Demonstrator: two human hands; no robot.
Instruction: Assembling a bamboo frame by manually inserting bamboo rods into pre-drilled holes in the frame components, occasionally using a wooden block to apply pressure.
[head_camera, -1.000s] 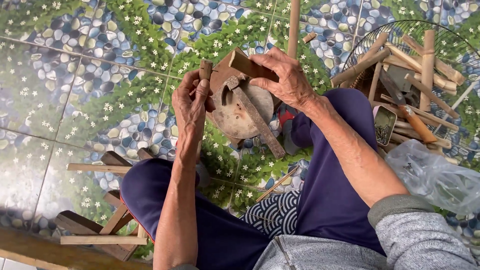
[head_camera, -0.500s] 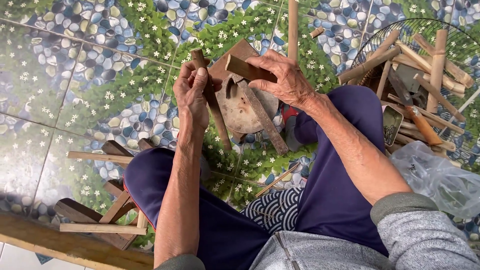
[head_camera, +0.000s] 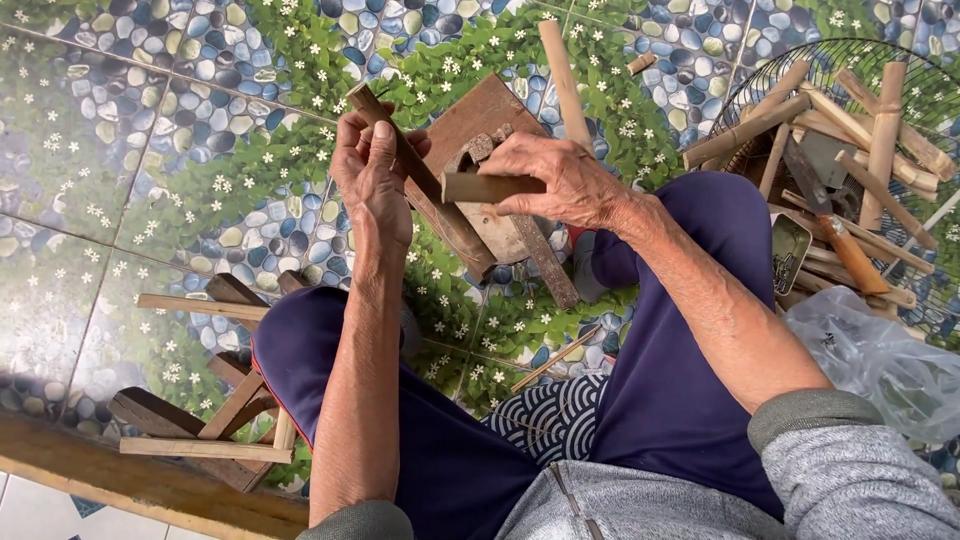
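**Desk:** What sits nearest the lens, at the bottom of the frame?

**Photographer:** A grey sweatshirt (head_camera: 640, 505) and blue trousers (head_camera: 680, 380), knees spread, with a wave-patterned cloth (head_camera: 555, 415) between them. At lower left, beside the knee, lies a small wooden frame (head_camera: 200, 425) of nailed slats.

**Desk:** And the hands, against the picture half a second back?

**Photographer:** Both have drawn closer together at upper centre. The left hand (head_camera: 372, 185) was lifted beside the work; it now has its fingers curled shut round a dark wooden stick (head_camera: 440, 205), thumb pressed along it. The stick slants from upper left down toward the middle of the frame. The right hand (head_camera: 560, 180) keeps its closed grip on a short wooden block (head_camera: 480, 187), held level, its end pointing left and almost touching the stick.

**Desk:** How does the stick look?

**Photographer:** Dark brown, flat-sided, straight, worn at the top end. Its lower end rests against a brown board (head_camera: 480, 120) and a round wooden chopping block (head_camera: 510, 235) just under the hands.

**Desk:** Farther out?

**Photographer:** A floor of pebble-and-leaf patterned tiles (head_camera: 150, 150), with a bamboo pole (head_camera: 565, 75) lying at top centre. At upper right, a wire basket (head_camera: 930, 80) holds bamboo pieces (head_camera: 885, 110) and a knife with an orange handle (head_camera: 845, 240). A clear plastic bag (head_camera: 880, 365) lies at the right edge.
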